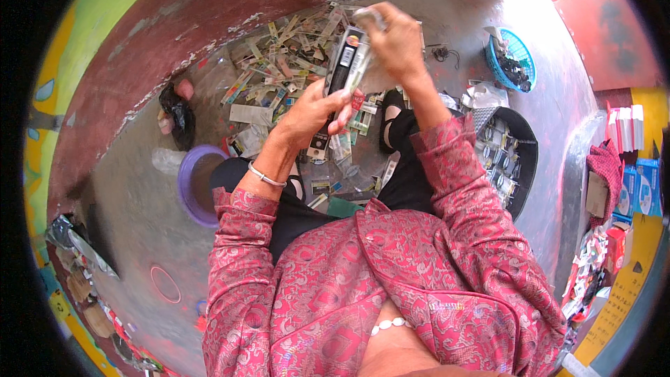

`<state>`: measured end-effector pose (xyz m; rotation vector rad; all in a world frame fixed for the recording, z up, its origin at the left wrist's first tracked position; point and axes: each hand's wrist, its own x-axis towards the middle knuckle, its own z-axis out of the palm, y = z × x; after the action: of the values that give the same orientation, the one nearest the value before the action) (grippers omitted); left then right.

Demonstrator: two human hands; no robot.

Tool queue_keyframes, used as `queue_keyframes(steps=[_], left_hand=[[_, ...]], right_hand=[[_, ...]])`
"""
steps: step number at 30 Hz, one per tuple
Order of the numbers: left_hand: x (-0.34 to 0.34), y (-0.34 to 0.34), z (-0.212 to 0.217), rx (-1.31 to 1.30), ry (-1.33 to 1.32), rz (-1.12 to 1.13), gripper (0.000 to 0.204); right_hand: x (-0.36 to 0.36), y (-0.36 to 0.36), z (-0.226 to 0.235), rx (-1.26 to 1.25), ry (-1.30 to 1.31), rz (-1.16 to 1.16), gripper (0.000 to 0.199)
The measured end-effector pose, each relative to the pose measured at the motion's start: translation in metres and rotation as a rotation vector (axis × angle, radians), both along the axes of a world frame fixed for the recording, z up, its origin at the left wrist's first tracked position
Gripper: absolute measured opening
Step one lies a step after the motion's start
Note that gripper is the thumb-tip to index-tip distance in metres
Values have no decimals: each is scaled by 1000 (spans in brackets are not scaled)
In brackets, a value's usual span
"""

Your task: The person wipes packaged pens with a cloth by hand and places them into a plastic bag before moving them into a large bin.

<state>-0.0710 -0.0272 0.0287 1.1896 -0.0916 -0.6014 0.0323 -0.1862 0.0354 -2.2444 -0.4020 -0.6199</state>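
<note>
My left hand (318, 110) is closed around the lower end of a long flat packet (343, 63). The packet is black and clear plastic, with a barcode label near its upper end, and it stands tilted upward. Against its upper right side is my right hand (399, 40), with its fingers curled in and slightly blurred. A small pale grey piece (370, 17) shows at those fingers; its kind is not clear. Beneath both hands lies a wide heap of long flat packets and cards (279, 63), in clear, white and green.
On the left are a purple basin (187, 192) and a black plastic bag (180, 119). To the right stand a black tub (528, 167) of small packaged items and a blue basket (520, 42) with dark things inside. Blue boxes (645, 188) line the right wall.
</note>
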Motion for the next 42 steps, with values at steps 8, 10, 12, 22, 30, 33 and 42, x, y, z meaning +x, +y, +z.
queue_keyframes(steps=[8, 10, 12, 22, 30, 33, 42], left_hand=[[17, 4, -37, 998, -819, 377, 18], [14, 2, -27, 1395, -678, 292, 16], [14, 3, -24, 1531, -724, 314, 16], [14, 12, -25, 1765, -917, 341, 7], [10, 9, -26, 1800, -1046, 313, 9], [19, 26, -32, 1551, -856, 453, 11], [33, 29, -21, -50, 89, 499, 29]], right_hand=[[-12, -18, 25, 814, 215, 175, 13], [-35, 1, 26, 379, 34, 364, 16], [-47, 19, 8, -47, -172, 410, 18], [0, -13, 9, 22, 35, -176, 19], [-25, 23, -9, -255, 56, 129, 18], [14, -19, -1, -251, 165, -192, 25], [7, -53, 32, 965, 329, 89, 11]])
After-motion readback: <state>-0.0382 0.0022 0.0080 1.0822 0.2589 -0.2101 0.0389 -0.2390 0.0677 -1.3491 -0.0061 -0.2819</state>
